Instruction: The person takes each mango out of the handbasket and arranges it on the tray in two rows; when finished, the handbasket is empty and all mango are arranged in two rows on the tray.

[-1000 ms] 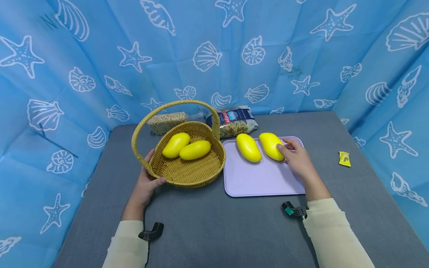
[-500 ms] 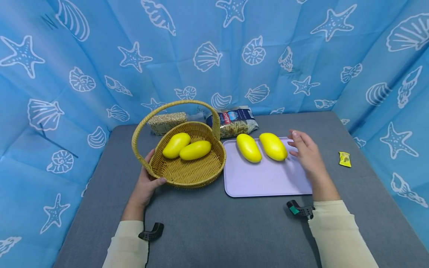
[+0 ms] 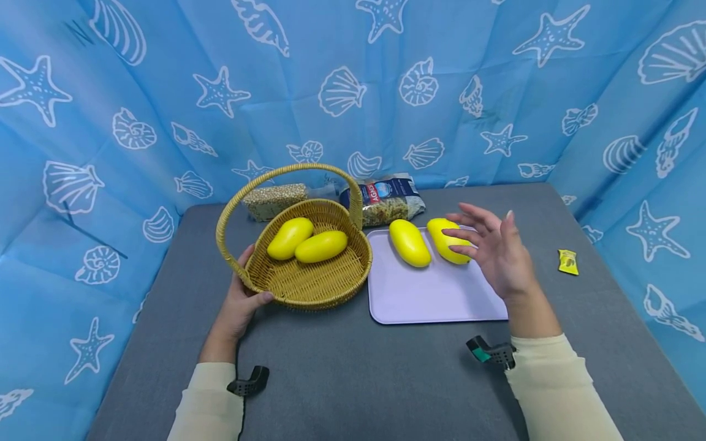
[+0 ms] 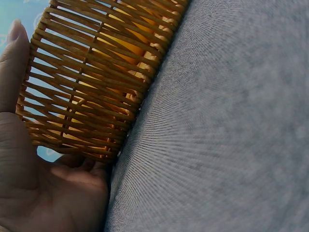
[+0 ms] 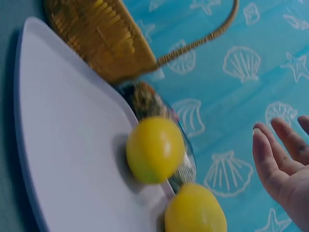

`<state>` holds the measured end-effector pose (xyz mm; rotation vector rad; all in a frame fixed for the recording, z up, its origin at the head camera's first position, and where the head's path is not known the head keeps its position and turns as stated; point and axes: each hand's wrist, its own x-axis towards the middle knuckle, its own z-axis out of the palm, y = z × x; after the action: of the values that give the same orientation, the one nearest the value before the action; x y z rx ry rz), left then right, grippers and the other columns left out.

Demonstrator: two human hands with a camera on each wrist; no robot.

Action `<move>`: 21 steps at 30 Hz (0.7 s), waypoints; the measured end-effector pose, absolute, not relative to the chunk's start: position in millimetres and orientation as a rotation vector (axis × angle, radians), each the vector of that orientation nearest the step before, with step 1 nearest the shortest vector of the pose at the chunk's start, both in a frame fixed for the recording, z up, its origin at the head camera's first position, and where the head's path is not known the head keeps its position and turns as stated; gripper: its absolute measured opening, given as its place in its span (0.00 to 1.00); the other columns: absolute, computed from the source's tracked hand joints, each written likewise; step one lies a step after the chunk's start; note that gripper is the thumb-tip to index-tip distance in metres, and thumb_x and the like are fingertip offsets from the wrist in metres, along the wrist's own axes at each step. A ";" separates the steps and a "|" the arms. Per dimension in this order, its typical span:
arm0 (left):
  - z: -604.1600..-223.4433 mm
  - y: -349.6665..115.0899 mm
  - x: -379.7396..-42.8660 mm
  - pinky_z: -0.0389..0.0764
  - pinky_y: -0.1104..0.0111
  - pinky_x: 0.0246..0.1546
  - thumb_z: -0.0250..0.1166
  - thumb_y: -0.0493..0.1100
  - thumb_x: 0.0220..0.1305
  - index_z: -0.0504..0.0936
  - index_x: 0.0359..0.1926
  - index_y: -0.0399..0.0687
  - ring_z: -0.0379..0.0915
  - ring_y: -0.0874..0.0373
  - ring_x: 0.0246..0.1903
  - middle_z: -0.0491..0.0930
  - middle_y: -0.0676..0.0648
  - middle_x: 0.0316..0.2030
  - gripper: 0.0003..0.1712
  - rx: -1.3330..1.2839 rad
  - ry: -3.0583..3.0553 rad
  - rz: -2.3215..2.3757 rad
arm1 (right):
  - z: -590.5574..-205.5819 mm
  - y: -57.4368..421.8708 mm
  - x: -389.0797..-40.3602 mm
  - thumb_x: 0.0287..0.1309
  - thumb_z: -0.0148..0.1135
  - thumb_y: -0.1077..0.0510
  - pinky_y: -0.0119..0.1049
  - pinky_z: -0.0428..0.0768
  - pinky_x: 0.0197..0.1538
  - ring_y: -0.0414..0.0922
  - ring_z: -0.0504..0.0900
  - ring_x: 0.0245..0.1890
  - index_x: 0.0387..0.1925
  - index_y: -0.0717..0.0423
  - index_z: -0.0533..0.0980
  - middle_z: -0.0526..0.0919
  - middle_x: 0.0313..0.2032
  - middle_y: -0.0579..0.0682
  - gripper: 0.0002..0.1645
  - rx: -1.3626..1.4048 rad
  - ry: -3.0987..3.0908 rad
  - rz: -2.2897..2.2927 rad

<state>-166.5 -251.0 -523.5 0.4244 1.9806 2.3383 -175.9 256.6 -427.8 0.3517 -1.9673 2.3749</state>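
Right grip (image 3: pixel 499 260) lifted, left grip (image 3: pixel 240 303) holding basket (image 3: pixel 309 285)

We find free room over the tray's (image 3: pixel 430 300) near half. Basket (image 3: pixel 309 285) bars its left side; printed bag (image 3: pixel 386 211), the far-left corner.

Right hand (image 5: pixel 292 188): showing at the right edge, fingers bending slightly, hanging apart from the fruits
Upper yellow fruit (image 5: pixel 154 150): lying on the lilac tray (image 5: pixel 67 135), near its rim
Lower yellow fruit (image 5: pixel 195 210): sitting just beside the upper one, running past the bottom edge
Wicker basket (image 5: pixel 104 43): standing beyond the tray
Patterned bag (image 5: pixel 145 99): peeking out behind the upper fruit
Blue curtain (image 5: pixel 217 96): filling the background
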 end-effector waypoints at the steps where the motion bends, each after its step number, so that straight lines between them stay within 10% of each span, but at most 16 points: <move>1: -523.3 -250.9 -166.5 0.77 0.66 0.62 0.69 0.21 0.69 0.44 0.90 0.52 0.58 0.37 0.74 0.47 0.36 0.84 0.61 0.422 1.980 2.338 | -427.6 253.7 -175.0 0.83 0.36 0.26 0.43 0.80 0.62 0.62 0.76 0.67 0.81 0.56 0.67 0.69 0.73 0.68 0.48 0.373 -1.959 2.392; 21: -526.8 -251.7 -167.3 0.77 0.66 0.61 0.73 0.24 0.69 0.46 0.90 0.56 0.60 0.39 0.74 0.48 0.37 0.84 0.62 0.406 1.989 2.335 | -439.5 176.1 -173.0 0.85 0.37 0.31 0.51 0.80 0.63 0.68 0.73 0.68 0.82 0.65 0.60 0.70 0.72 0.70 0.48 0.839 -1.994 2.517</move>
<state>-167.3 -251.7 -526.8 0.4062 1.9892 2.3354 -173.0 176.1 -439.5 0.8385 -1.9939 2.5168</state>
